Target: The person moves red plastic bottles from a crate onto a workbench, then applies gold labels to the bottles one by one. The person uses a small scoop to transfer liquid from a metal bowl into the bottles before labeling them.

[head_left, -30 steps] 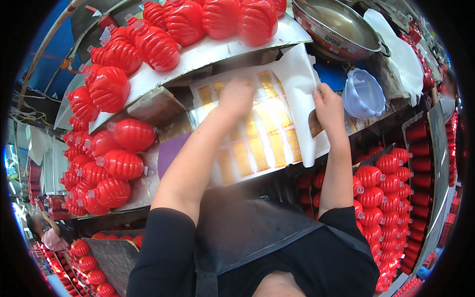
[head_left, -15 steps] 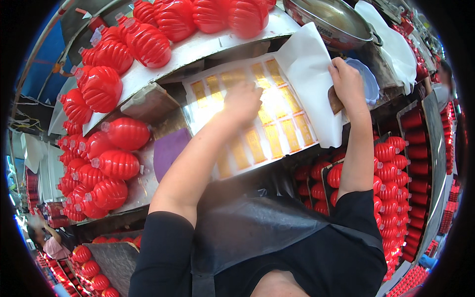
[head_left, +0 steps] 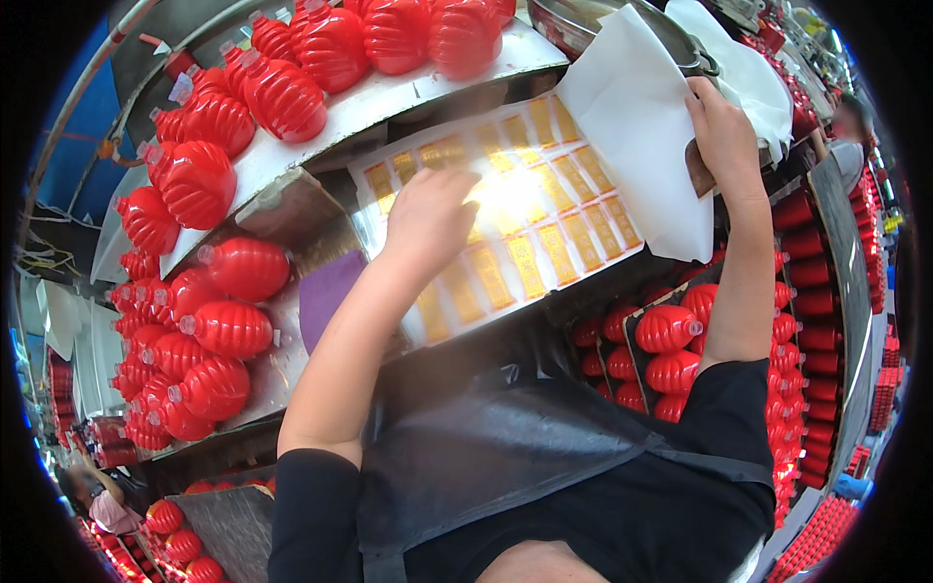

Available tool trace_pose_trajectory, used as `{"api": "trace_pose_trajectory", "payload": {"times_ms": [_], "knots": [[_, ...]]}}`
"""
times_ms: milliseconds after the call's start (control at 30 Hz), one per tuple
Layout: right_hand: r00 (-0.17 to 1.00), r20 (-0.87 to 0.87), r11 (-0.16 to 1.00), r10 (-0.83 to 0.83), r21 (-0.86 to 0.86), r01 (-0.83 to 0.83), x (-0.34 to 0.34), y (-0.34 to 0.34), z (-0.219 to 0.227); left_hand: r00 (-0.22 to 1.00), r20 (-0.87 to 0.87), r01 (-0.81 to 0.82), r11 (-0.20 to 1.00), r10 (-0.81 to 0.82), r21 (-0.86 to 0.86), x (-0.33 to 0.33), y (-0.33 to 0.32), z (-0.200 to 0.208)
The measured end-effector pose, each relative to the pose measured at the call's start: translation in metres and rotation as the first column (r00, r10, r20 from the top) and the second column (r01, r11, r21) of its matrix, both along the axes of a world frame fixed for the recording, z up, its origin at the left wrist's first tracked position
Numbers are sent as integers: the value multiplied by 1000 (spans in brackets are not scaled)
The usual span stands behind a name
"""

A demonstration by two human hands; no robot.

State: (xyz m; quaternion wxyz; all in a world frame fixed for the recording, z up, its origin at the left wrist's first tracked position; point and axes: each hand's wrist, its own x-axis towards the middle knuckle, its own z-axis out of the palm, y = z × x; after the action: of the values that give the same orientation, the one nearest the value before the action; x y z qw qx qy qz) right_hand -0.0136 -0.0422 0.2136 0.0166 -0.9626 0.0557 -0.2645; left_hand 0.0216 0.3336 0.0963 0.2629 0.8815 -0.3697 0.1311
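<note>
A white sheet with rows of gold, red-edged rectangular stickers [head_left: 556, 255] lies on the bench in front of me, with bright glare in its middle. My left hand [head_left: 428, 222] is over its left part, fingers curled together; anything in them is hidden. At the right, my right hand [head_left: 727, 136] grips the edge of a blank white paper sheet [head_left: 632, 121], which stands raised and bent beside the stickers. Beneath that hand shows a brown piece [head_left: 698, 169]; I cannot tell whether it is held.
Red ribbed bottle-like shells [head_left: 282, 97] crowd the white shelf [head_left: 437, 92] behind and the bench at left. A purple cloth [head_left: 328, 291] lies left of the stickers. At far right is a metal basin [head_left: 559, 24]; more red shells [head_left: 669, 328] fill racks below.
My left hand has moved left across the sticker sheet. My right hand has moved farther away and to the right, drawing the white paper along with it.
</note>
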Motion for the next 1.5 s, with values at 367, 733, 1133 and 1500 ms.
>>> {"api": "trace_pose_trajectory", "payload": {"times_ms": [367,733,1133,1500], "knots": [[983,137,956,122,251,-154,-20,-95,77,995,11,-98,991,99,-95,-53,79,37],[629,736,570,-252,638,-518,23,-221,124,874,-222,-484,809,432,-333,-94,178,12],[882,323,331,-342,920,-208,76,-318,33,761,-61,-648,750,646,-135,-124,185,-36],[782,-619,969,-69,146,201,59,-104,-74,778,-238,-617,777,581,-121,-129,178,-55]]}}
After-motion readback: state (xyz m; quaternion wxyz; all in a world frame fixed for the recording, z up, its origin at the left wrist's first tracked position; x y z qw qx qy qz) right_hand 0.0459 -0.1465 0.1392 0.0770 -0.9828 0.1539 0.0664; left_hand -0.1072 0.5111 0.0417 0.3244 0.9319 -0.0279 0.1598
